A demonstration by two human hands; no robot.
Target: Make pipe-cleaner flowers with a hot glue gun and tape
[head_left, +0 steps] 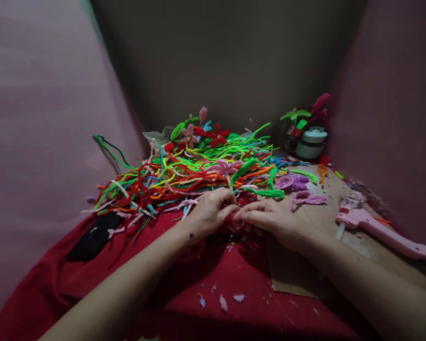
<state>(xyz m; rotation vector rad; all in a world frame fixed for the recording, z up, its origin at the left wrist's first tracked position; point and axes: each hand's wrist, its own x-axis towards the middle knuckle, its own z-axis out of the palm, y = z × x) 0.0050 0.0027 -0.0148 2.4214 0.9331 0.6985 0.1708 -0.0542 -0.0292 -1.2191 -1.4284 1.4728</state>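
My left hand (215,208) is closed, its fingers curled around the lower stem of a pipe-cleaner flower. This flower has pink petals (224,167) and green leaves (244,172), and it points up and away from me. Close beside it, my right hand (268,218) pinches at the stem's lower end, thumb and fingertips together. Something red shows dimly under the fingertips; whether it is part of the stem or a separate piece I cannot tell. Just beyond both hands lies a big heap of coloured pipe cleaners (184,177).
A pink glue gun (379,229) rests at the right on a brown board (298,274). Purple pipe-cleaner loops (294,182) lie nearer the heap. A lidded jar (311,142) stands at the back right. A black phone-like slab (94,237) lies left on red cloth (184,308), with scraps in front.
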